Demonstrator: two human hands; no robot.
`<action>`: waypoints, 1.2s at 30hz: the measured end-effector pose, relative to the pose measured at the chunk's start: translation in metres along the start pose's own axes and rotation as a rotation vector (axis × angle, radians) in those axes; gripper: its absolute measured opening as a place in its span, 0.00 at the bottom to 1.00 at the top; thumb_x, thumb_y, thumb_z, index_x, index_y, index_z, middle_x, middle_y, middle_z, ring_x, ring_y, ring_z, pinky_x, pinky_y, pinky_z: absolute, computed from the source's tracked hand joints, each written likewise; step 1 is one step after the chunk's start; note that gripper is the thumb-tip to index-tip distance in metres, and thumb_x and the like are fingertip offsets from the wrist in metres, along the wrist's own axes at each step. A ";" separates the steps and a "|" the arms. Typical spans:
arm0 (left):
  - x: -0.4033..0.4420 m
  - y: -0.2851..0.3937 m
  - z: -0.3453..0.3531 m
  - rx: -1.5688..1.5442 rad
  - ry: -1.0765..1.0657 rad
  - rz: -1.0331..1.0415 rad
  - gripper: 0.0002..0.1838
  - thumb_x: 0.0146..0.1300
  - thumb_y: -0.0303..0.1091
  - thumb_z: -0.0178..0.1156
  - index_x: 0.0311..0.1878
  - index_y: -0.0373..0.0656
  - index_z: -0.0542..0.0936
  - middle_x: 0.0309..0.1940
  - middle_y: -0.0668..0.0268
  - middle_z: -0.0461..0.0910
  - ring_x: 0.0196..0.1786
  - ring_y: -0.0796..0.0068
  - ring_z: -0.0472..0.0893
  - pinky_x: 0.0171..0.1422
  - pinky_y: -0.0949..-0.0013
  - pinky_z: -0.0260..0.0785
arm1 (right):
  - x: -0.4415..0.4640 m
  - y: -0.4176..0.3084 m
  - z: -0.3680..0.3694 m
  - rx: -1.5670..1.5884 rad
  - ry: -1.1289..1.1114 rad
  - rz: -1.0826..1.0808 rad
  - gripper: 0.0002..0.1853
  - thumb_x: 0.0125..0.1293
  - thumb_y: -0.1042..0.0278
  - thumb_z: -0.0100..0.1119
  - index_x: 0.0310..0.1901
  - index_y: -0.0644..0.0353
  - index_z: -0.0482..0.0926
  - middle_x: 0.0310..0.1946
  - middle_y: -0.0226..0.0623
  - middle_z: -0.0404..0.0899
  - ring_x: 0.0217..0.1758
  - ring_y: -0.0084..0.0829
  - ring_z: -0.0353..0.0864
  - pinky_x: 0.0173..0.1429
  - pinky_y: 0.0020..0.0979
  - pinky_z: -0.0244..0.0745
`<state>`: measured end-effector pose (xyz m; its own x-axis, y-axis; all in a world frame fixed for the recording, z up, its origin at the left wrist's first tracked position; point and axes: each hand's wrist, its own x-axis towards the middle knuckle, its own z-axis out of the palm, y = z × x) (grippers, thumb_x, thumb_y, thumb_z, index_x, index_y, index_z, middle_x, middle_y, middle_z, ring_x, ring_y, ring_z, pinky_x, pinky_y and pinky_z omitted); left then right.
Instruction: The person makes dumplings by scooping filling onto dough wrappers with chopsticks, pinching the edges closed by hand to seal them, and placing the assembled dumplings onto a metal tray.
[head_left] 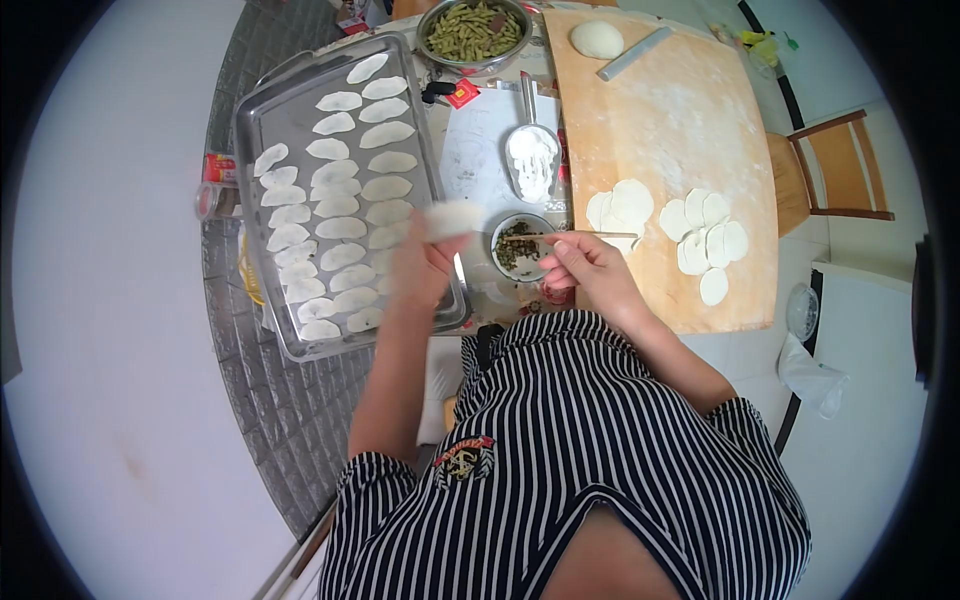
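My left hand [425,265], smeared by motion, pinches a pale dumpling wrapper [452,219] beside the right edge of the metal tray [425,110]. Blur hides whether the wrapper is folded. Several long, flat dumplings [342,228] lie in columns on that tray. Thin wooden chopsticks [612,235] are held in my right hand [590,270], their tips over the chopped dark green filling [517,250] in a small white bowl [494,250]. Just right of this hand, round wrappers [631,203] overlap on the floured wooden board [690,120], with another cluster [716,232] farther right.
A metal scoop of flour [532,165] stands behind the filling bowl. At the back are a steel bowl [425,50] of green pods [475,32], a dough ball [597,39] and a grey bar [635,54]. A wooden chair [845,165] is beyond the board's right edge.
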<state>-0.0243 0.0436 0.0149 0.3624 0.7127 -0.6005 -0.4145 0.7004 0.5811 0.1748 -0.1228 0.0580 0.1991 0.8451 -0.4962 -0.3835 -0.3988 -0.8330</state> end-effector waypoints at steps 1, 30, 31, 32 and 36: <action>0.016 0.022 -0.005 -0.007 -0.025 0.080 0.25 0.76 0.46 0.45 0.58 0.30 0.68 0.54 0.51 0.77 0.57 0.55 0.80 0.64 0.55 0.75 | 0.001 0.002 -0.004 -0.037 0.018 -0.004 0.17 0.77 0.63 0.48 0.57 0.65 0.75 0.41 0.37 0.83 0.40 0.23 0.82 0.49 0.26 0.80; -0.022 -0.048 -0.032 0.683 -0.016 0.233 0.13 0.71 0.29 0.54 0.54 0.34 0.78 0.44 0.59 0.83 0.46 0.72 0.82 0.55 0.71 0.75 | -0.046 0.103 -0.115 -1.202 -0.152 -0.155 0.06 0.62 0.65 0.58 0.33 0.57 0.80 0.38 0.39 0.80 0.48 0.42 0.78 0.51 0.38 0.75; -0.027 -0.054 -0.033 0.730 -0.052 0.203 0.13 0.71 0.30 0.54 0.53 0.34 0.79 0.44 0.60 0.83 0.46 0.73 0.82 0.55 0.72 0.74 | -0.044 0.107 -0.116 -1.203 -0.198 -0.210 0.06 0.61 0.66 0.58 0.32 0.57 0.80 0.37 0.39 0.80 0.48 0.42 0.78 0.50 0.37 0.75; -0.031 -0.058 -0.034 0.776 -0.086 0.173 0.13 0.70 0.30 0.55 0.53 0.34 0.80 0.43 0.60 0.83 0.46 0.74 0.82 0.54 0.72 0.74 | -0.045 0.104 -0.114 -1.170 -0.249 -0.107 0.05 0.60 0.69 0.57 0.34 0.57 0.82 0.38 0.42 0.80 0.49 0.43 0.79 0.51 0.37 0.75; -0.034 -0.079 -0.053 1.141 -0.379 -0.016 0.13 0.69 0.31 0.55 0.52 0.34 0.80 0.43 0.63 0.84 0.45 0.77 0.82 0.54 0.73 0.72 | -0.031 0.151 -0.136 -1.096 -0.313 -0.213 0.07 0.60 0.69 0.57 0.37 0.62 0.81 0.40 0.45 0.78 0.50 0.44 0.76 0.53 0.36 0.72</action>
<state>-0.0479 -0.0384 -0.0398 0.6629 0.5354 -0.5233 0.5004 0.2031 0.8416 0.2330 -0.2578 -0.0853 -0.1245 0.9223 -0.3660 0.6482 -0.2036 -0.7337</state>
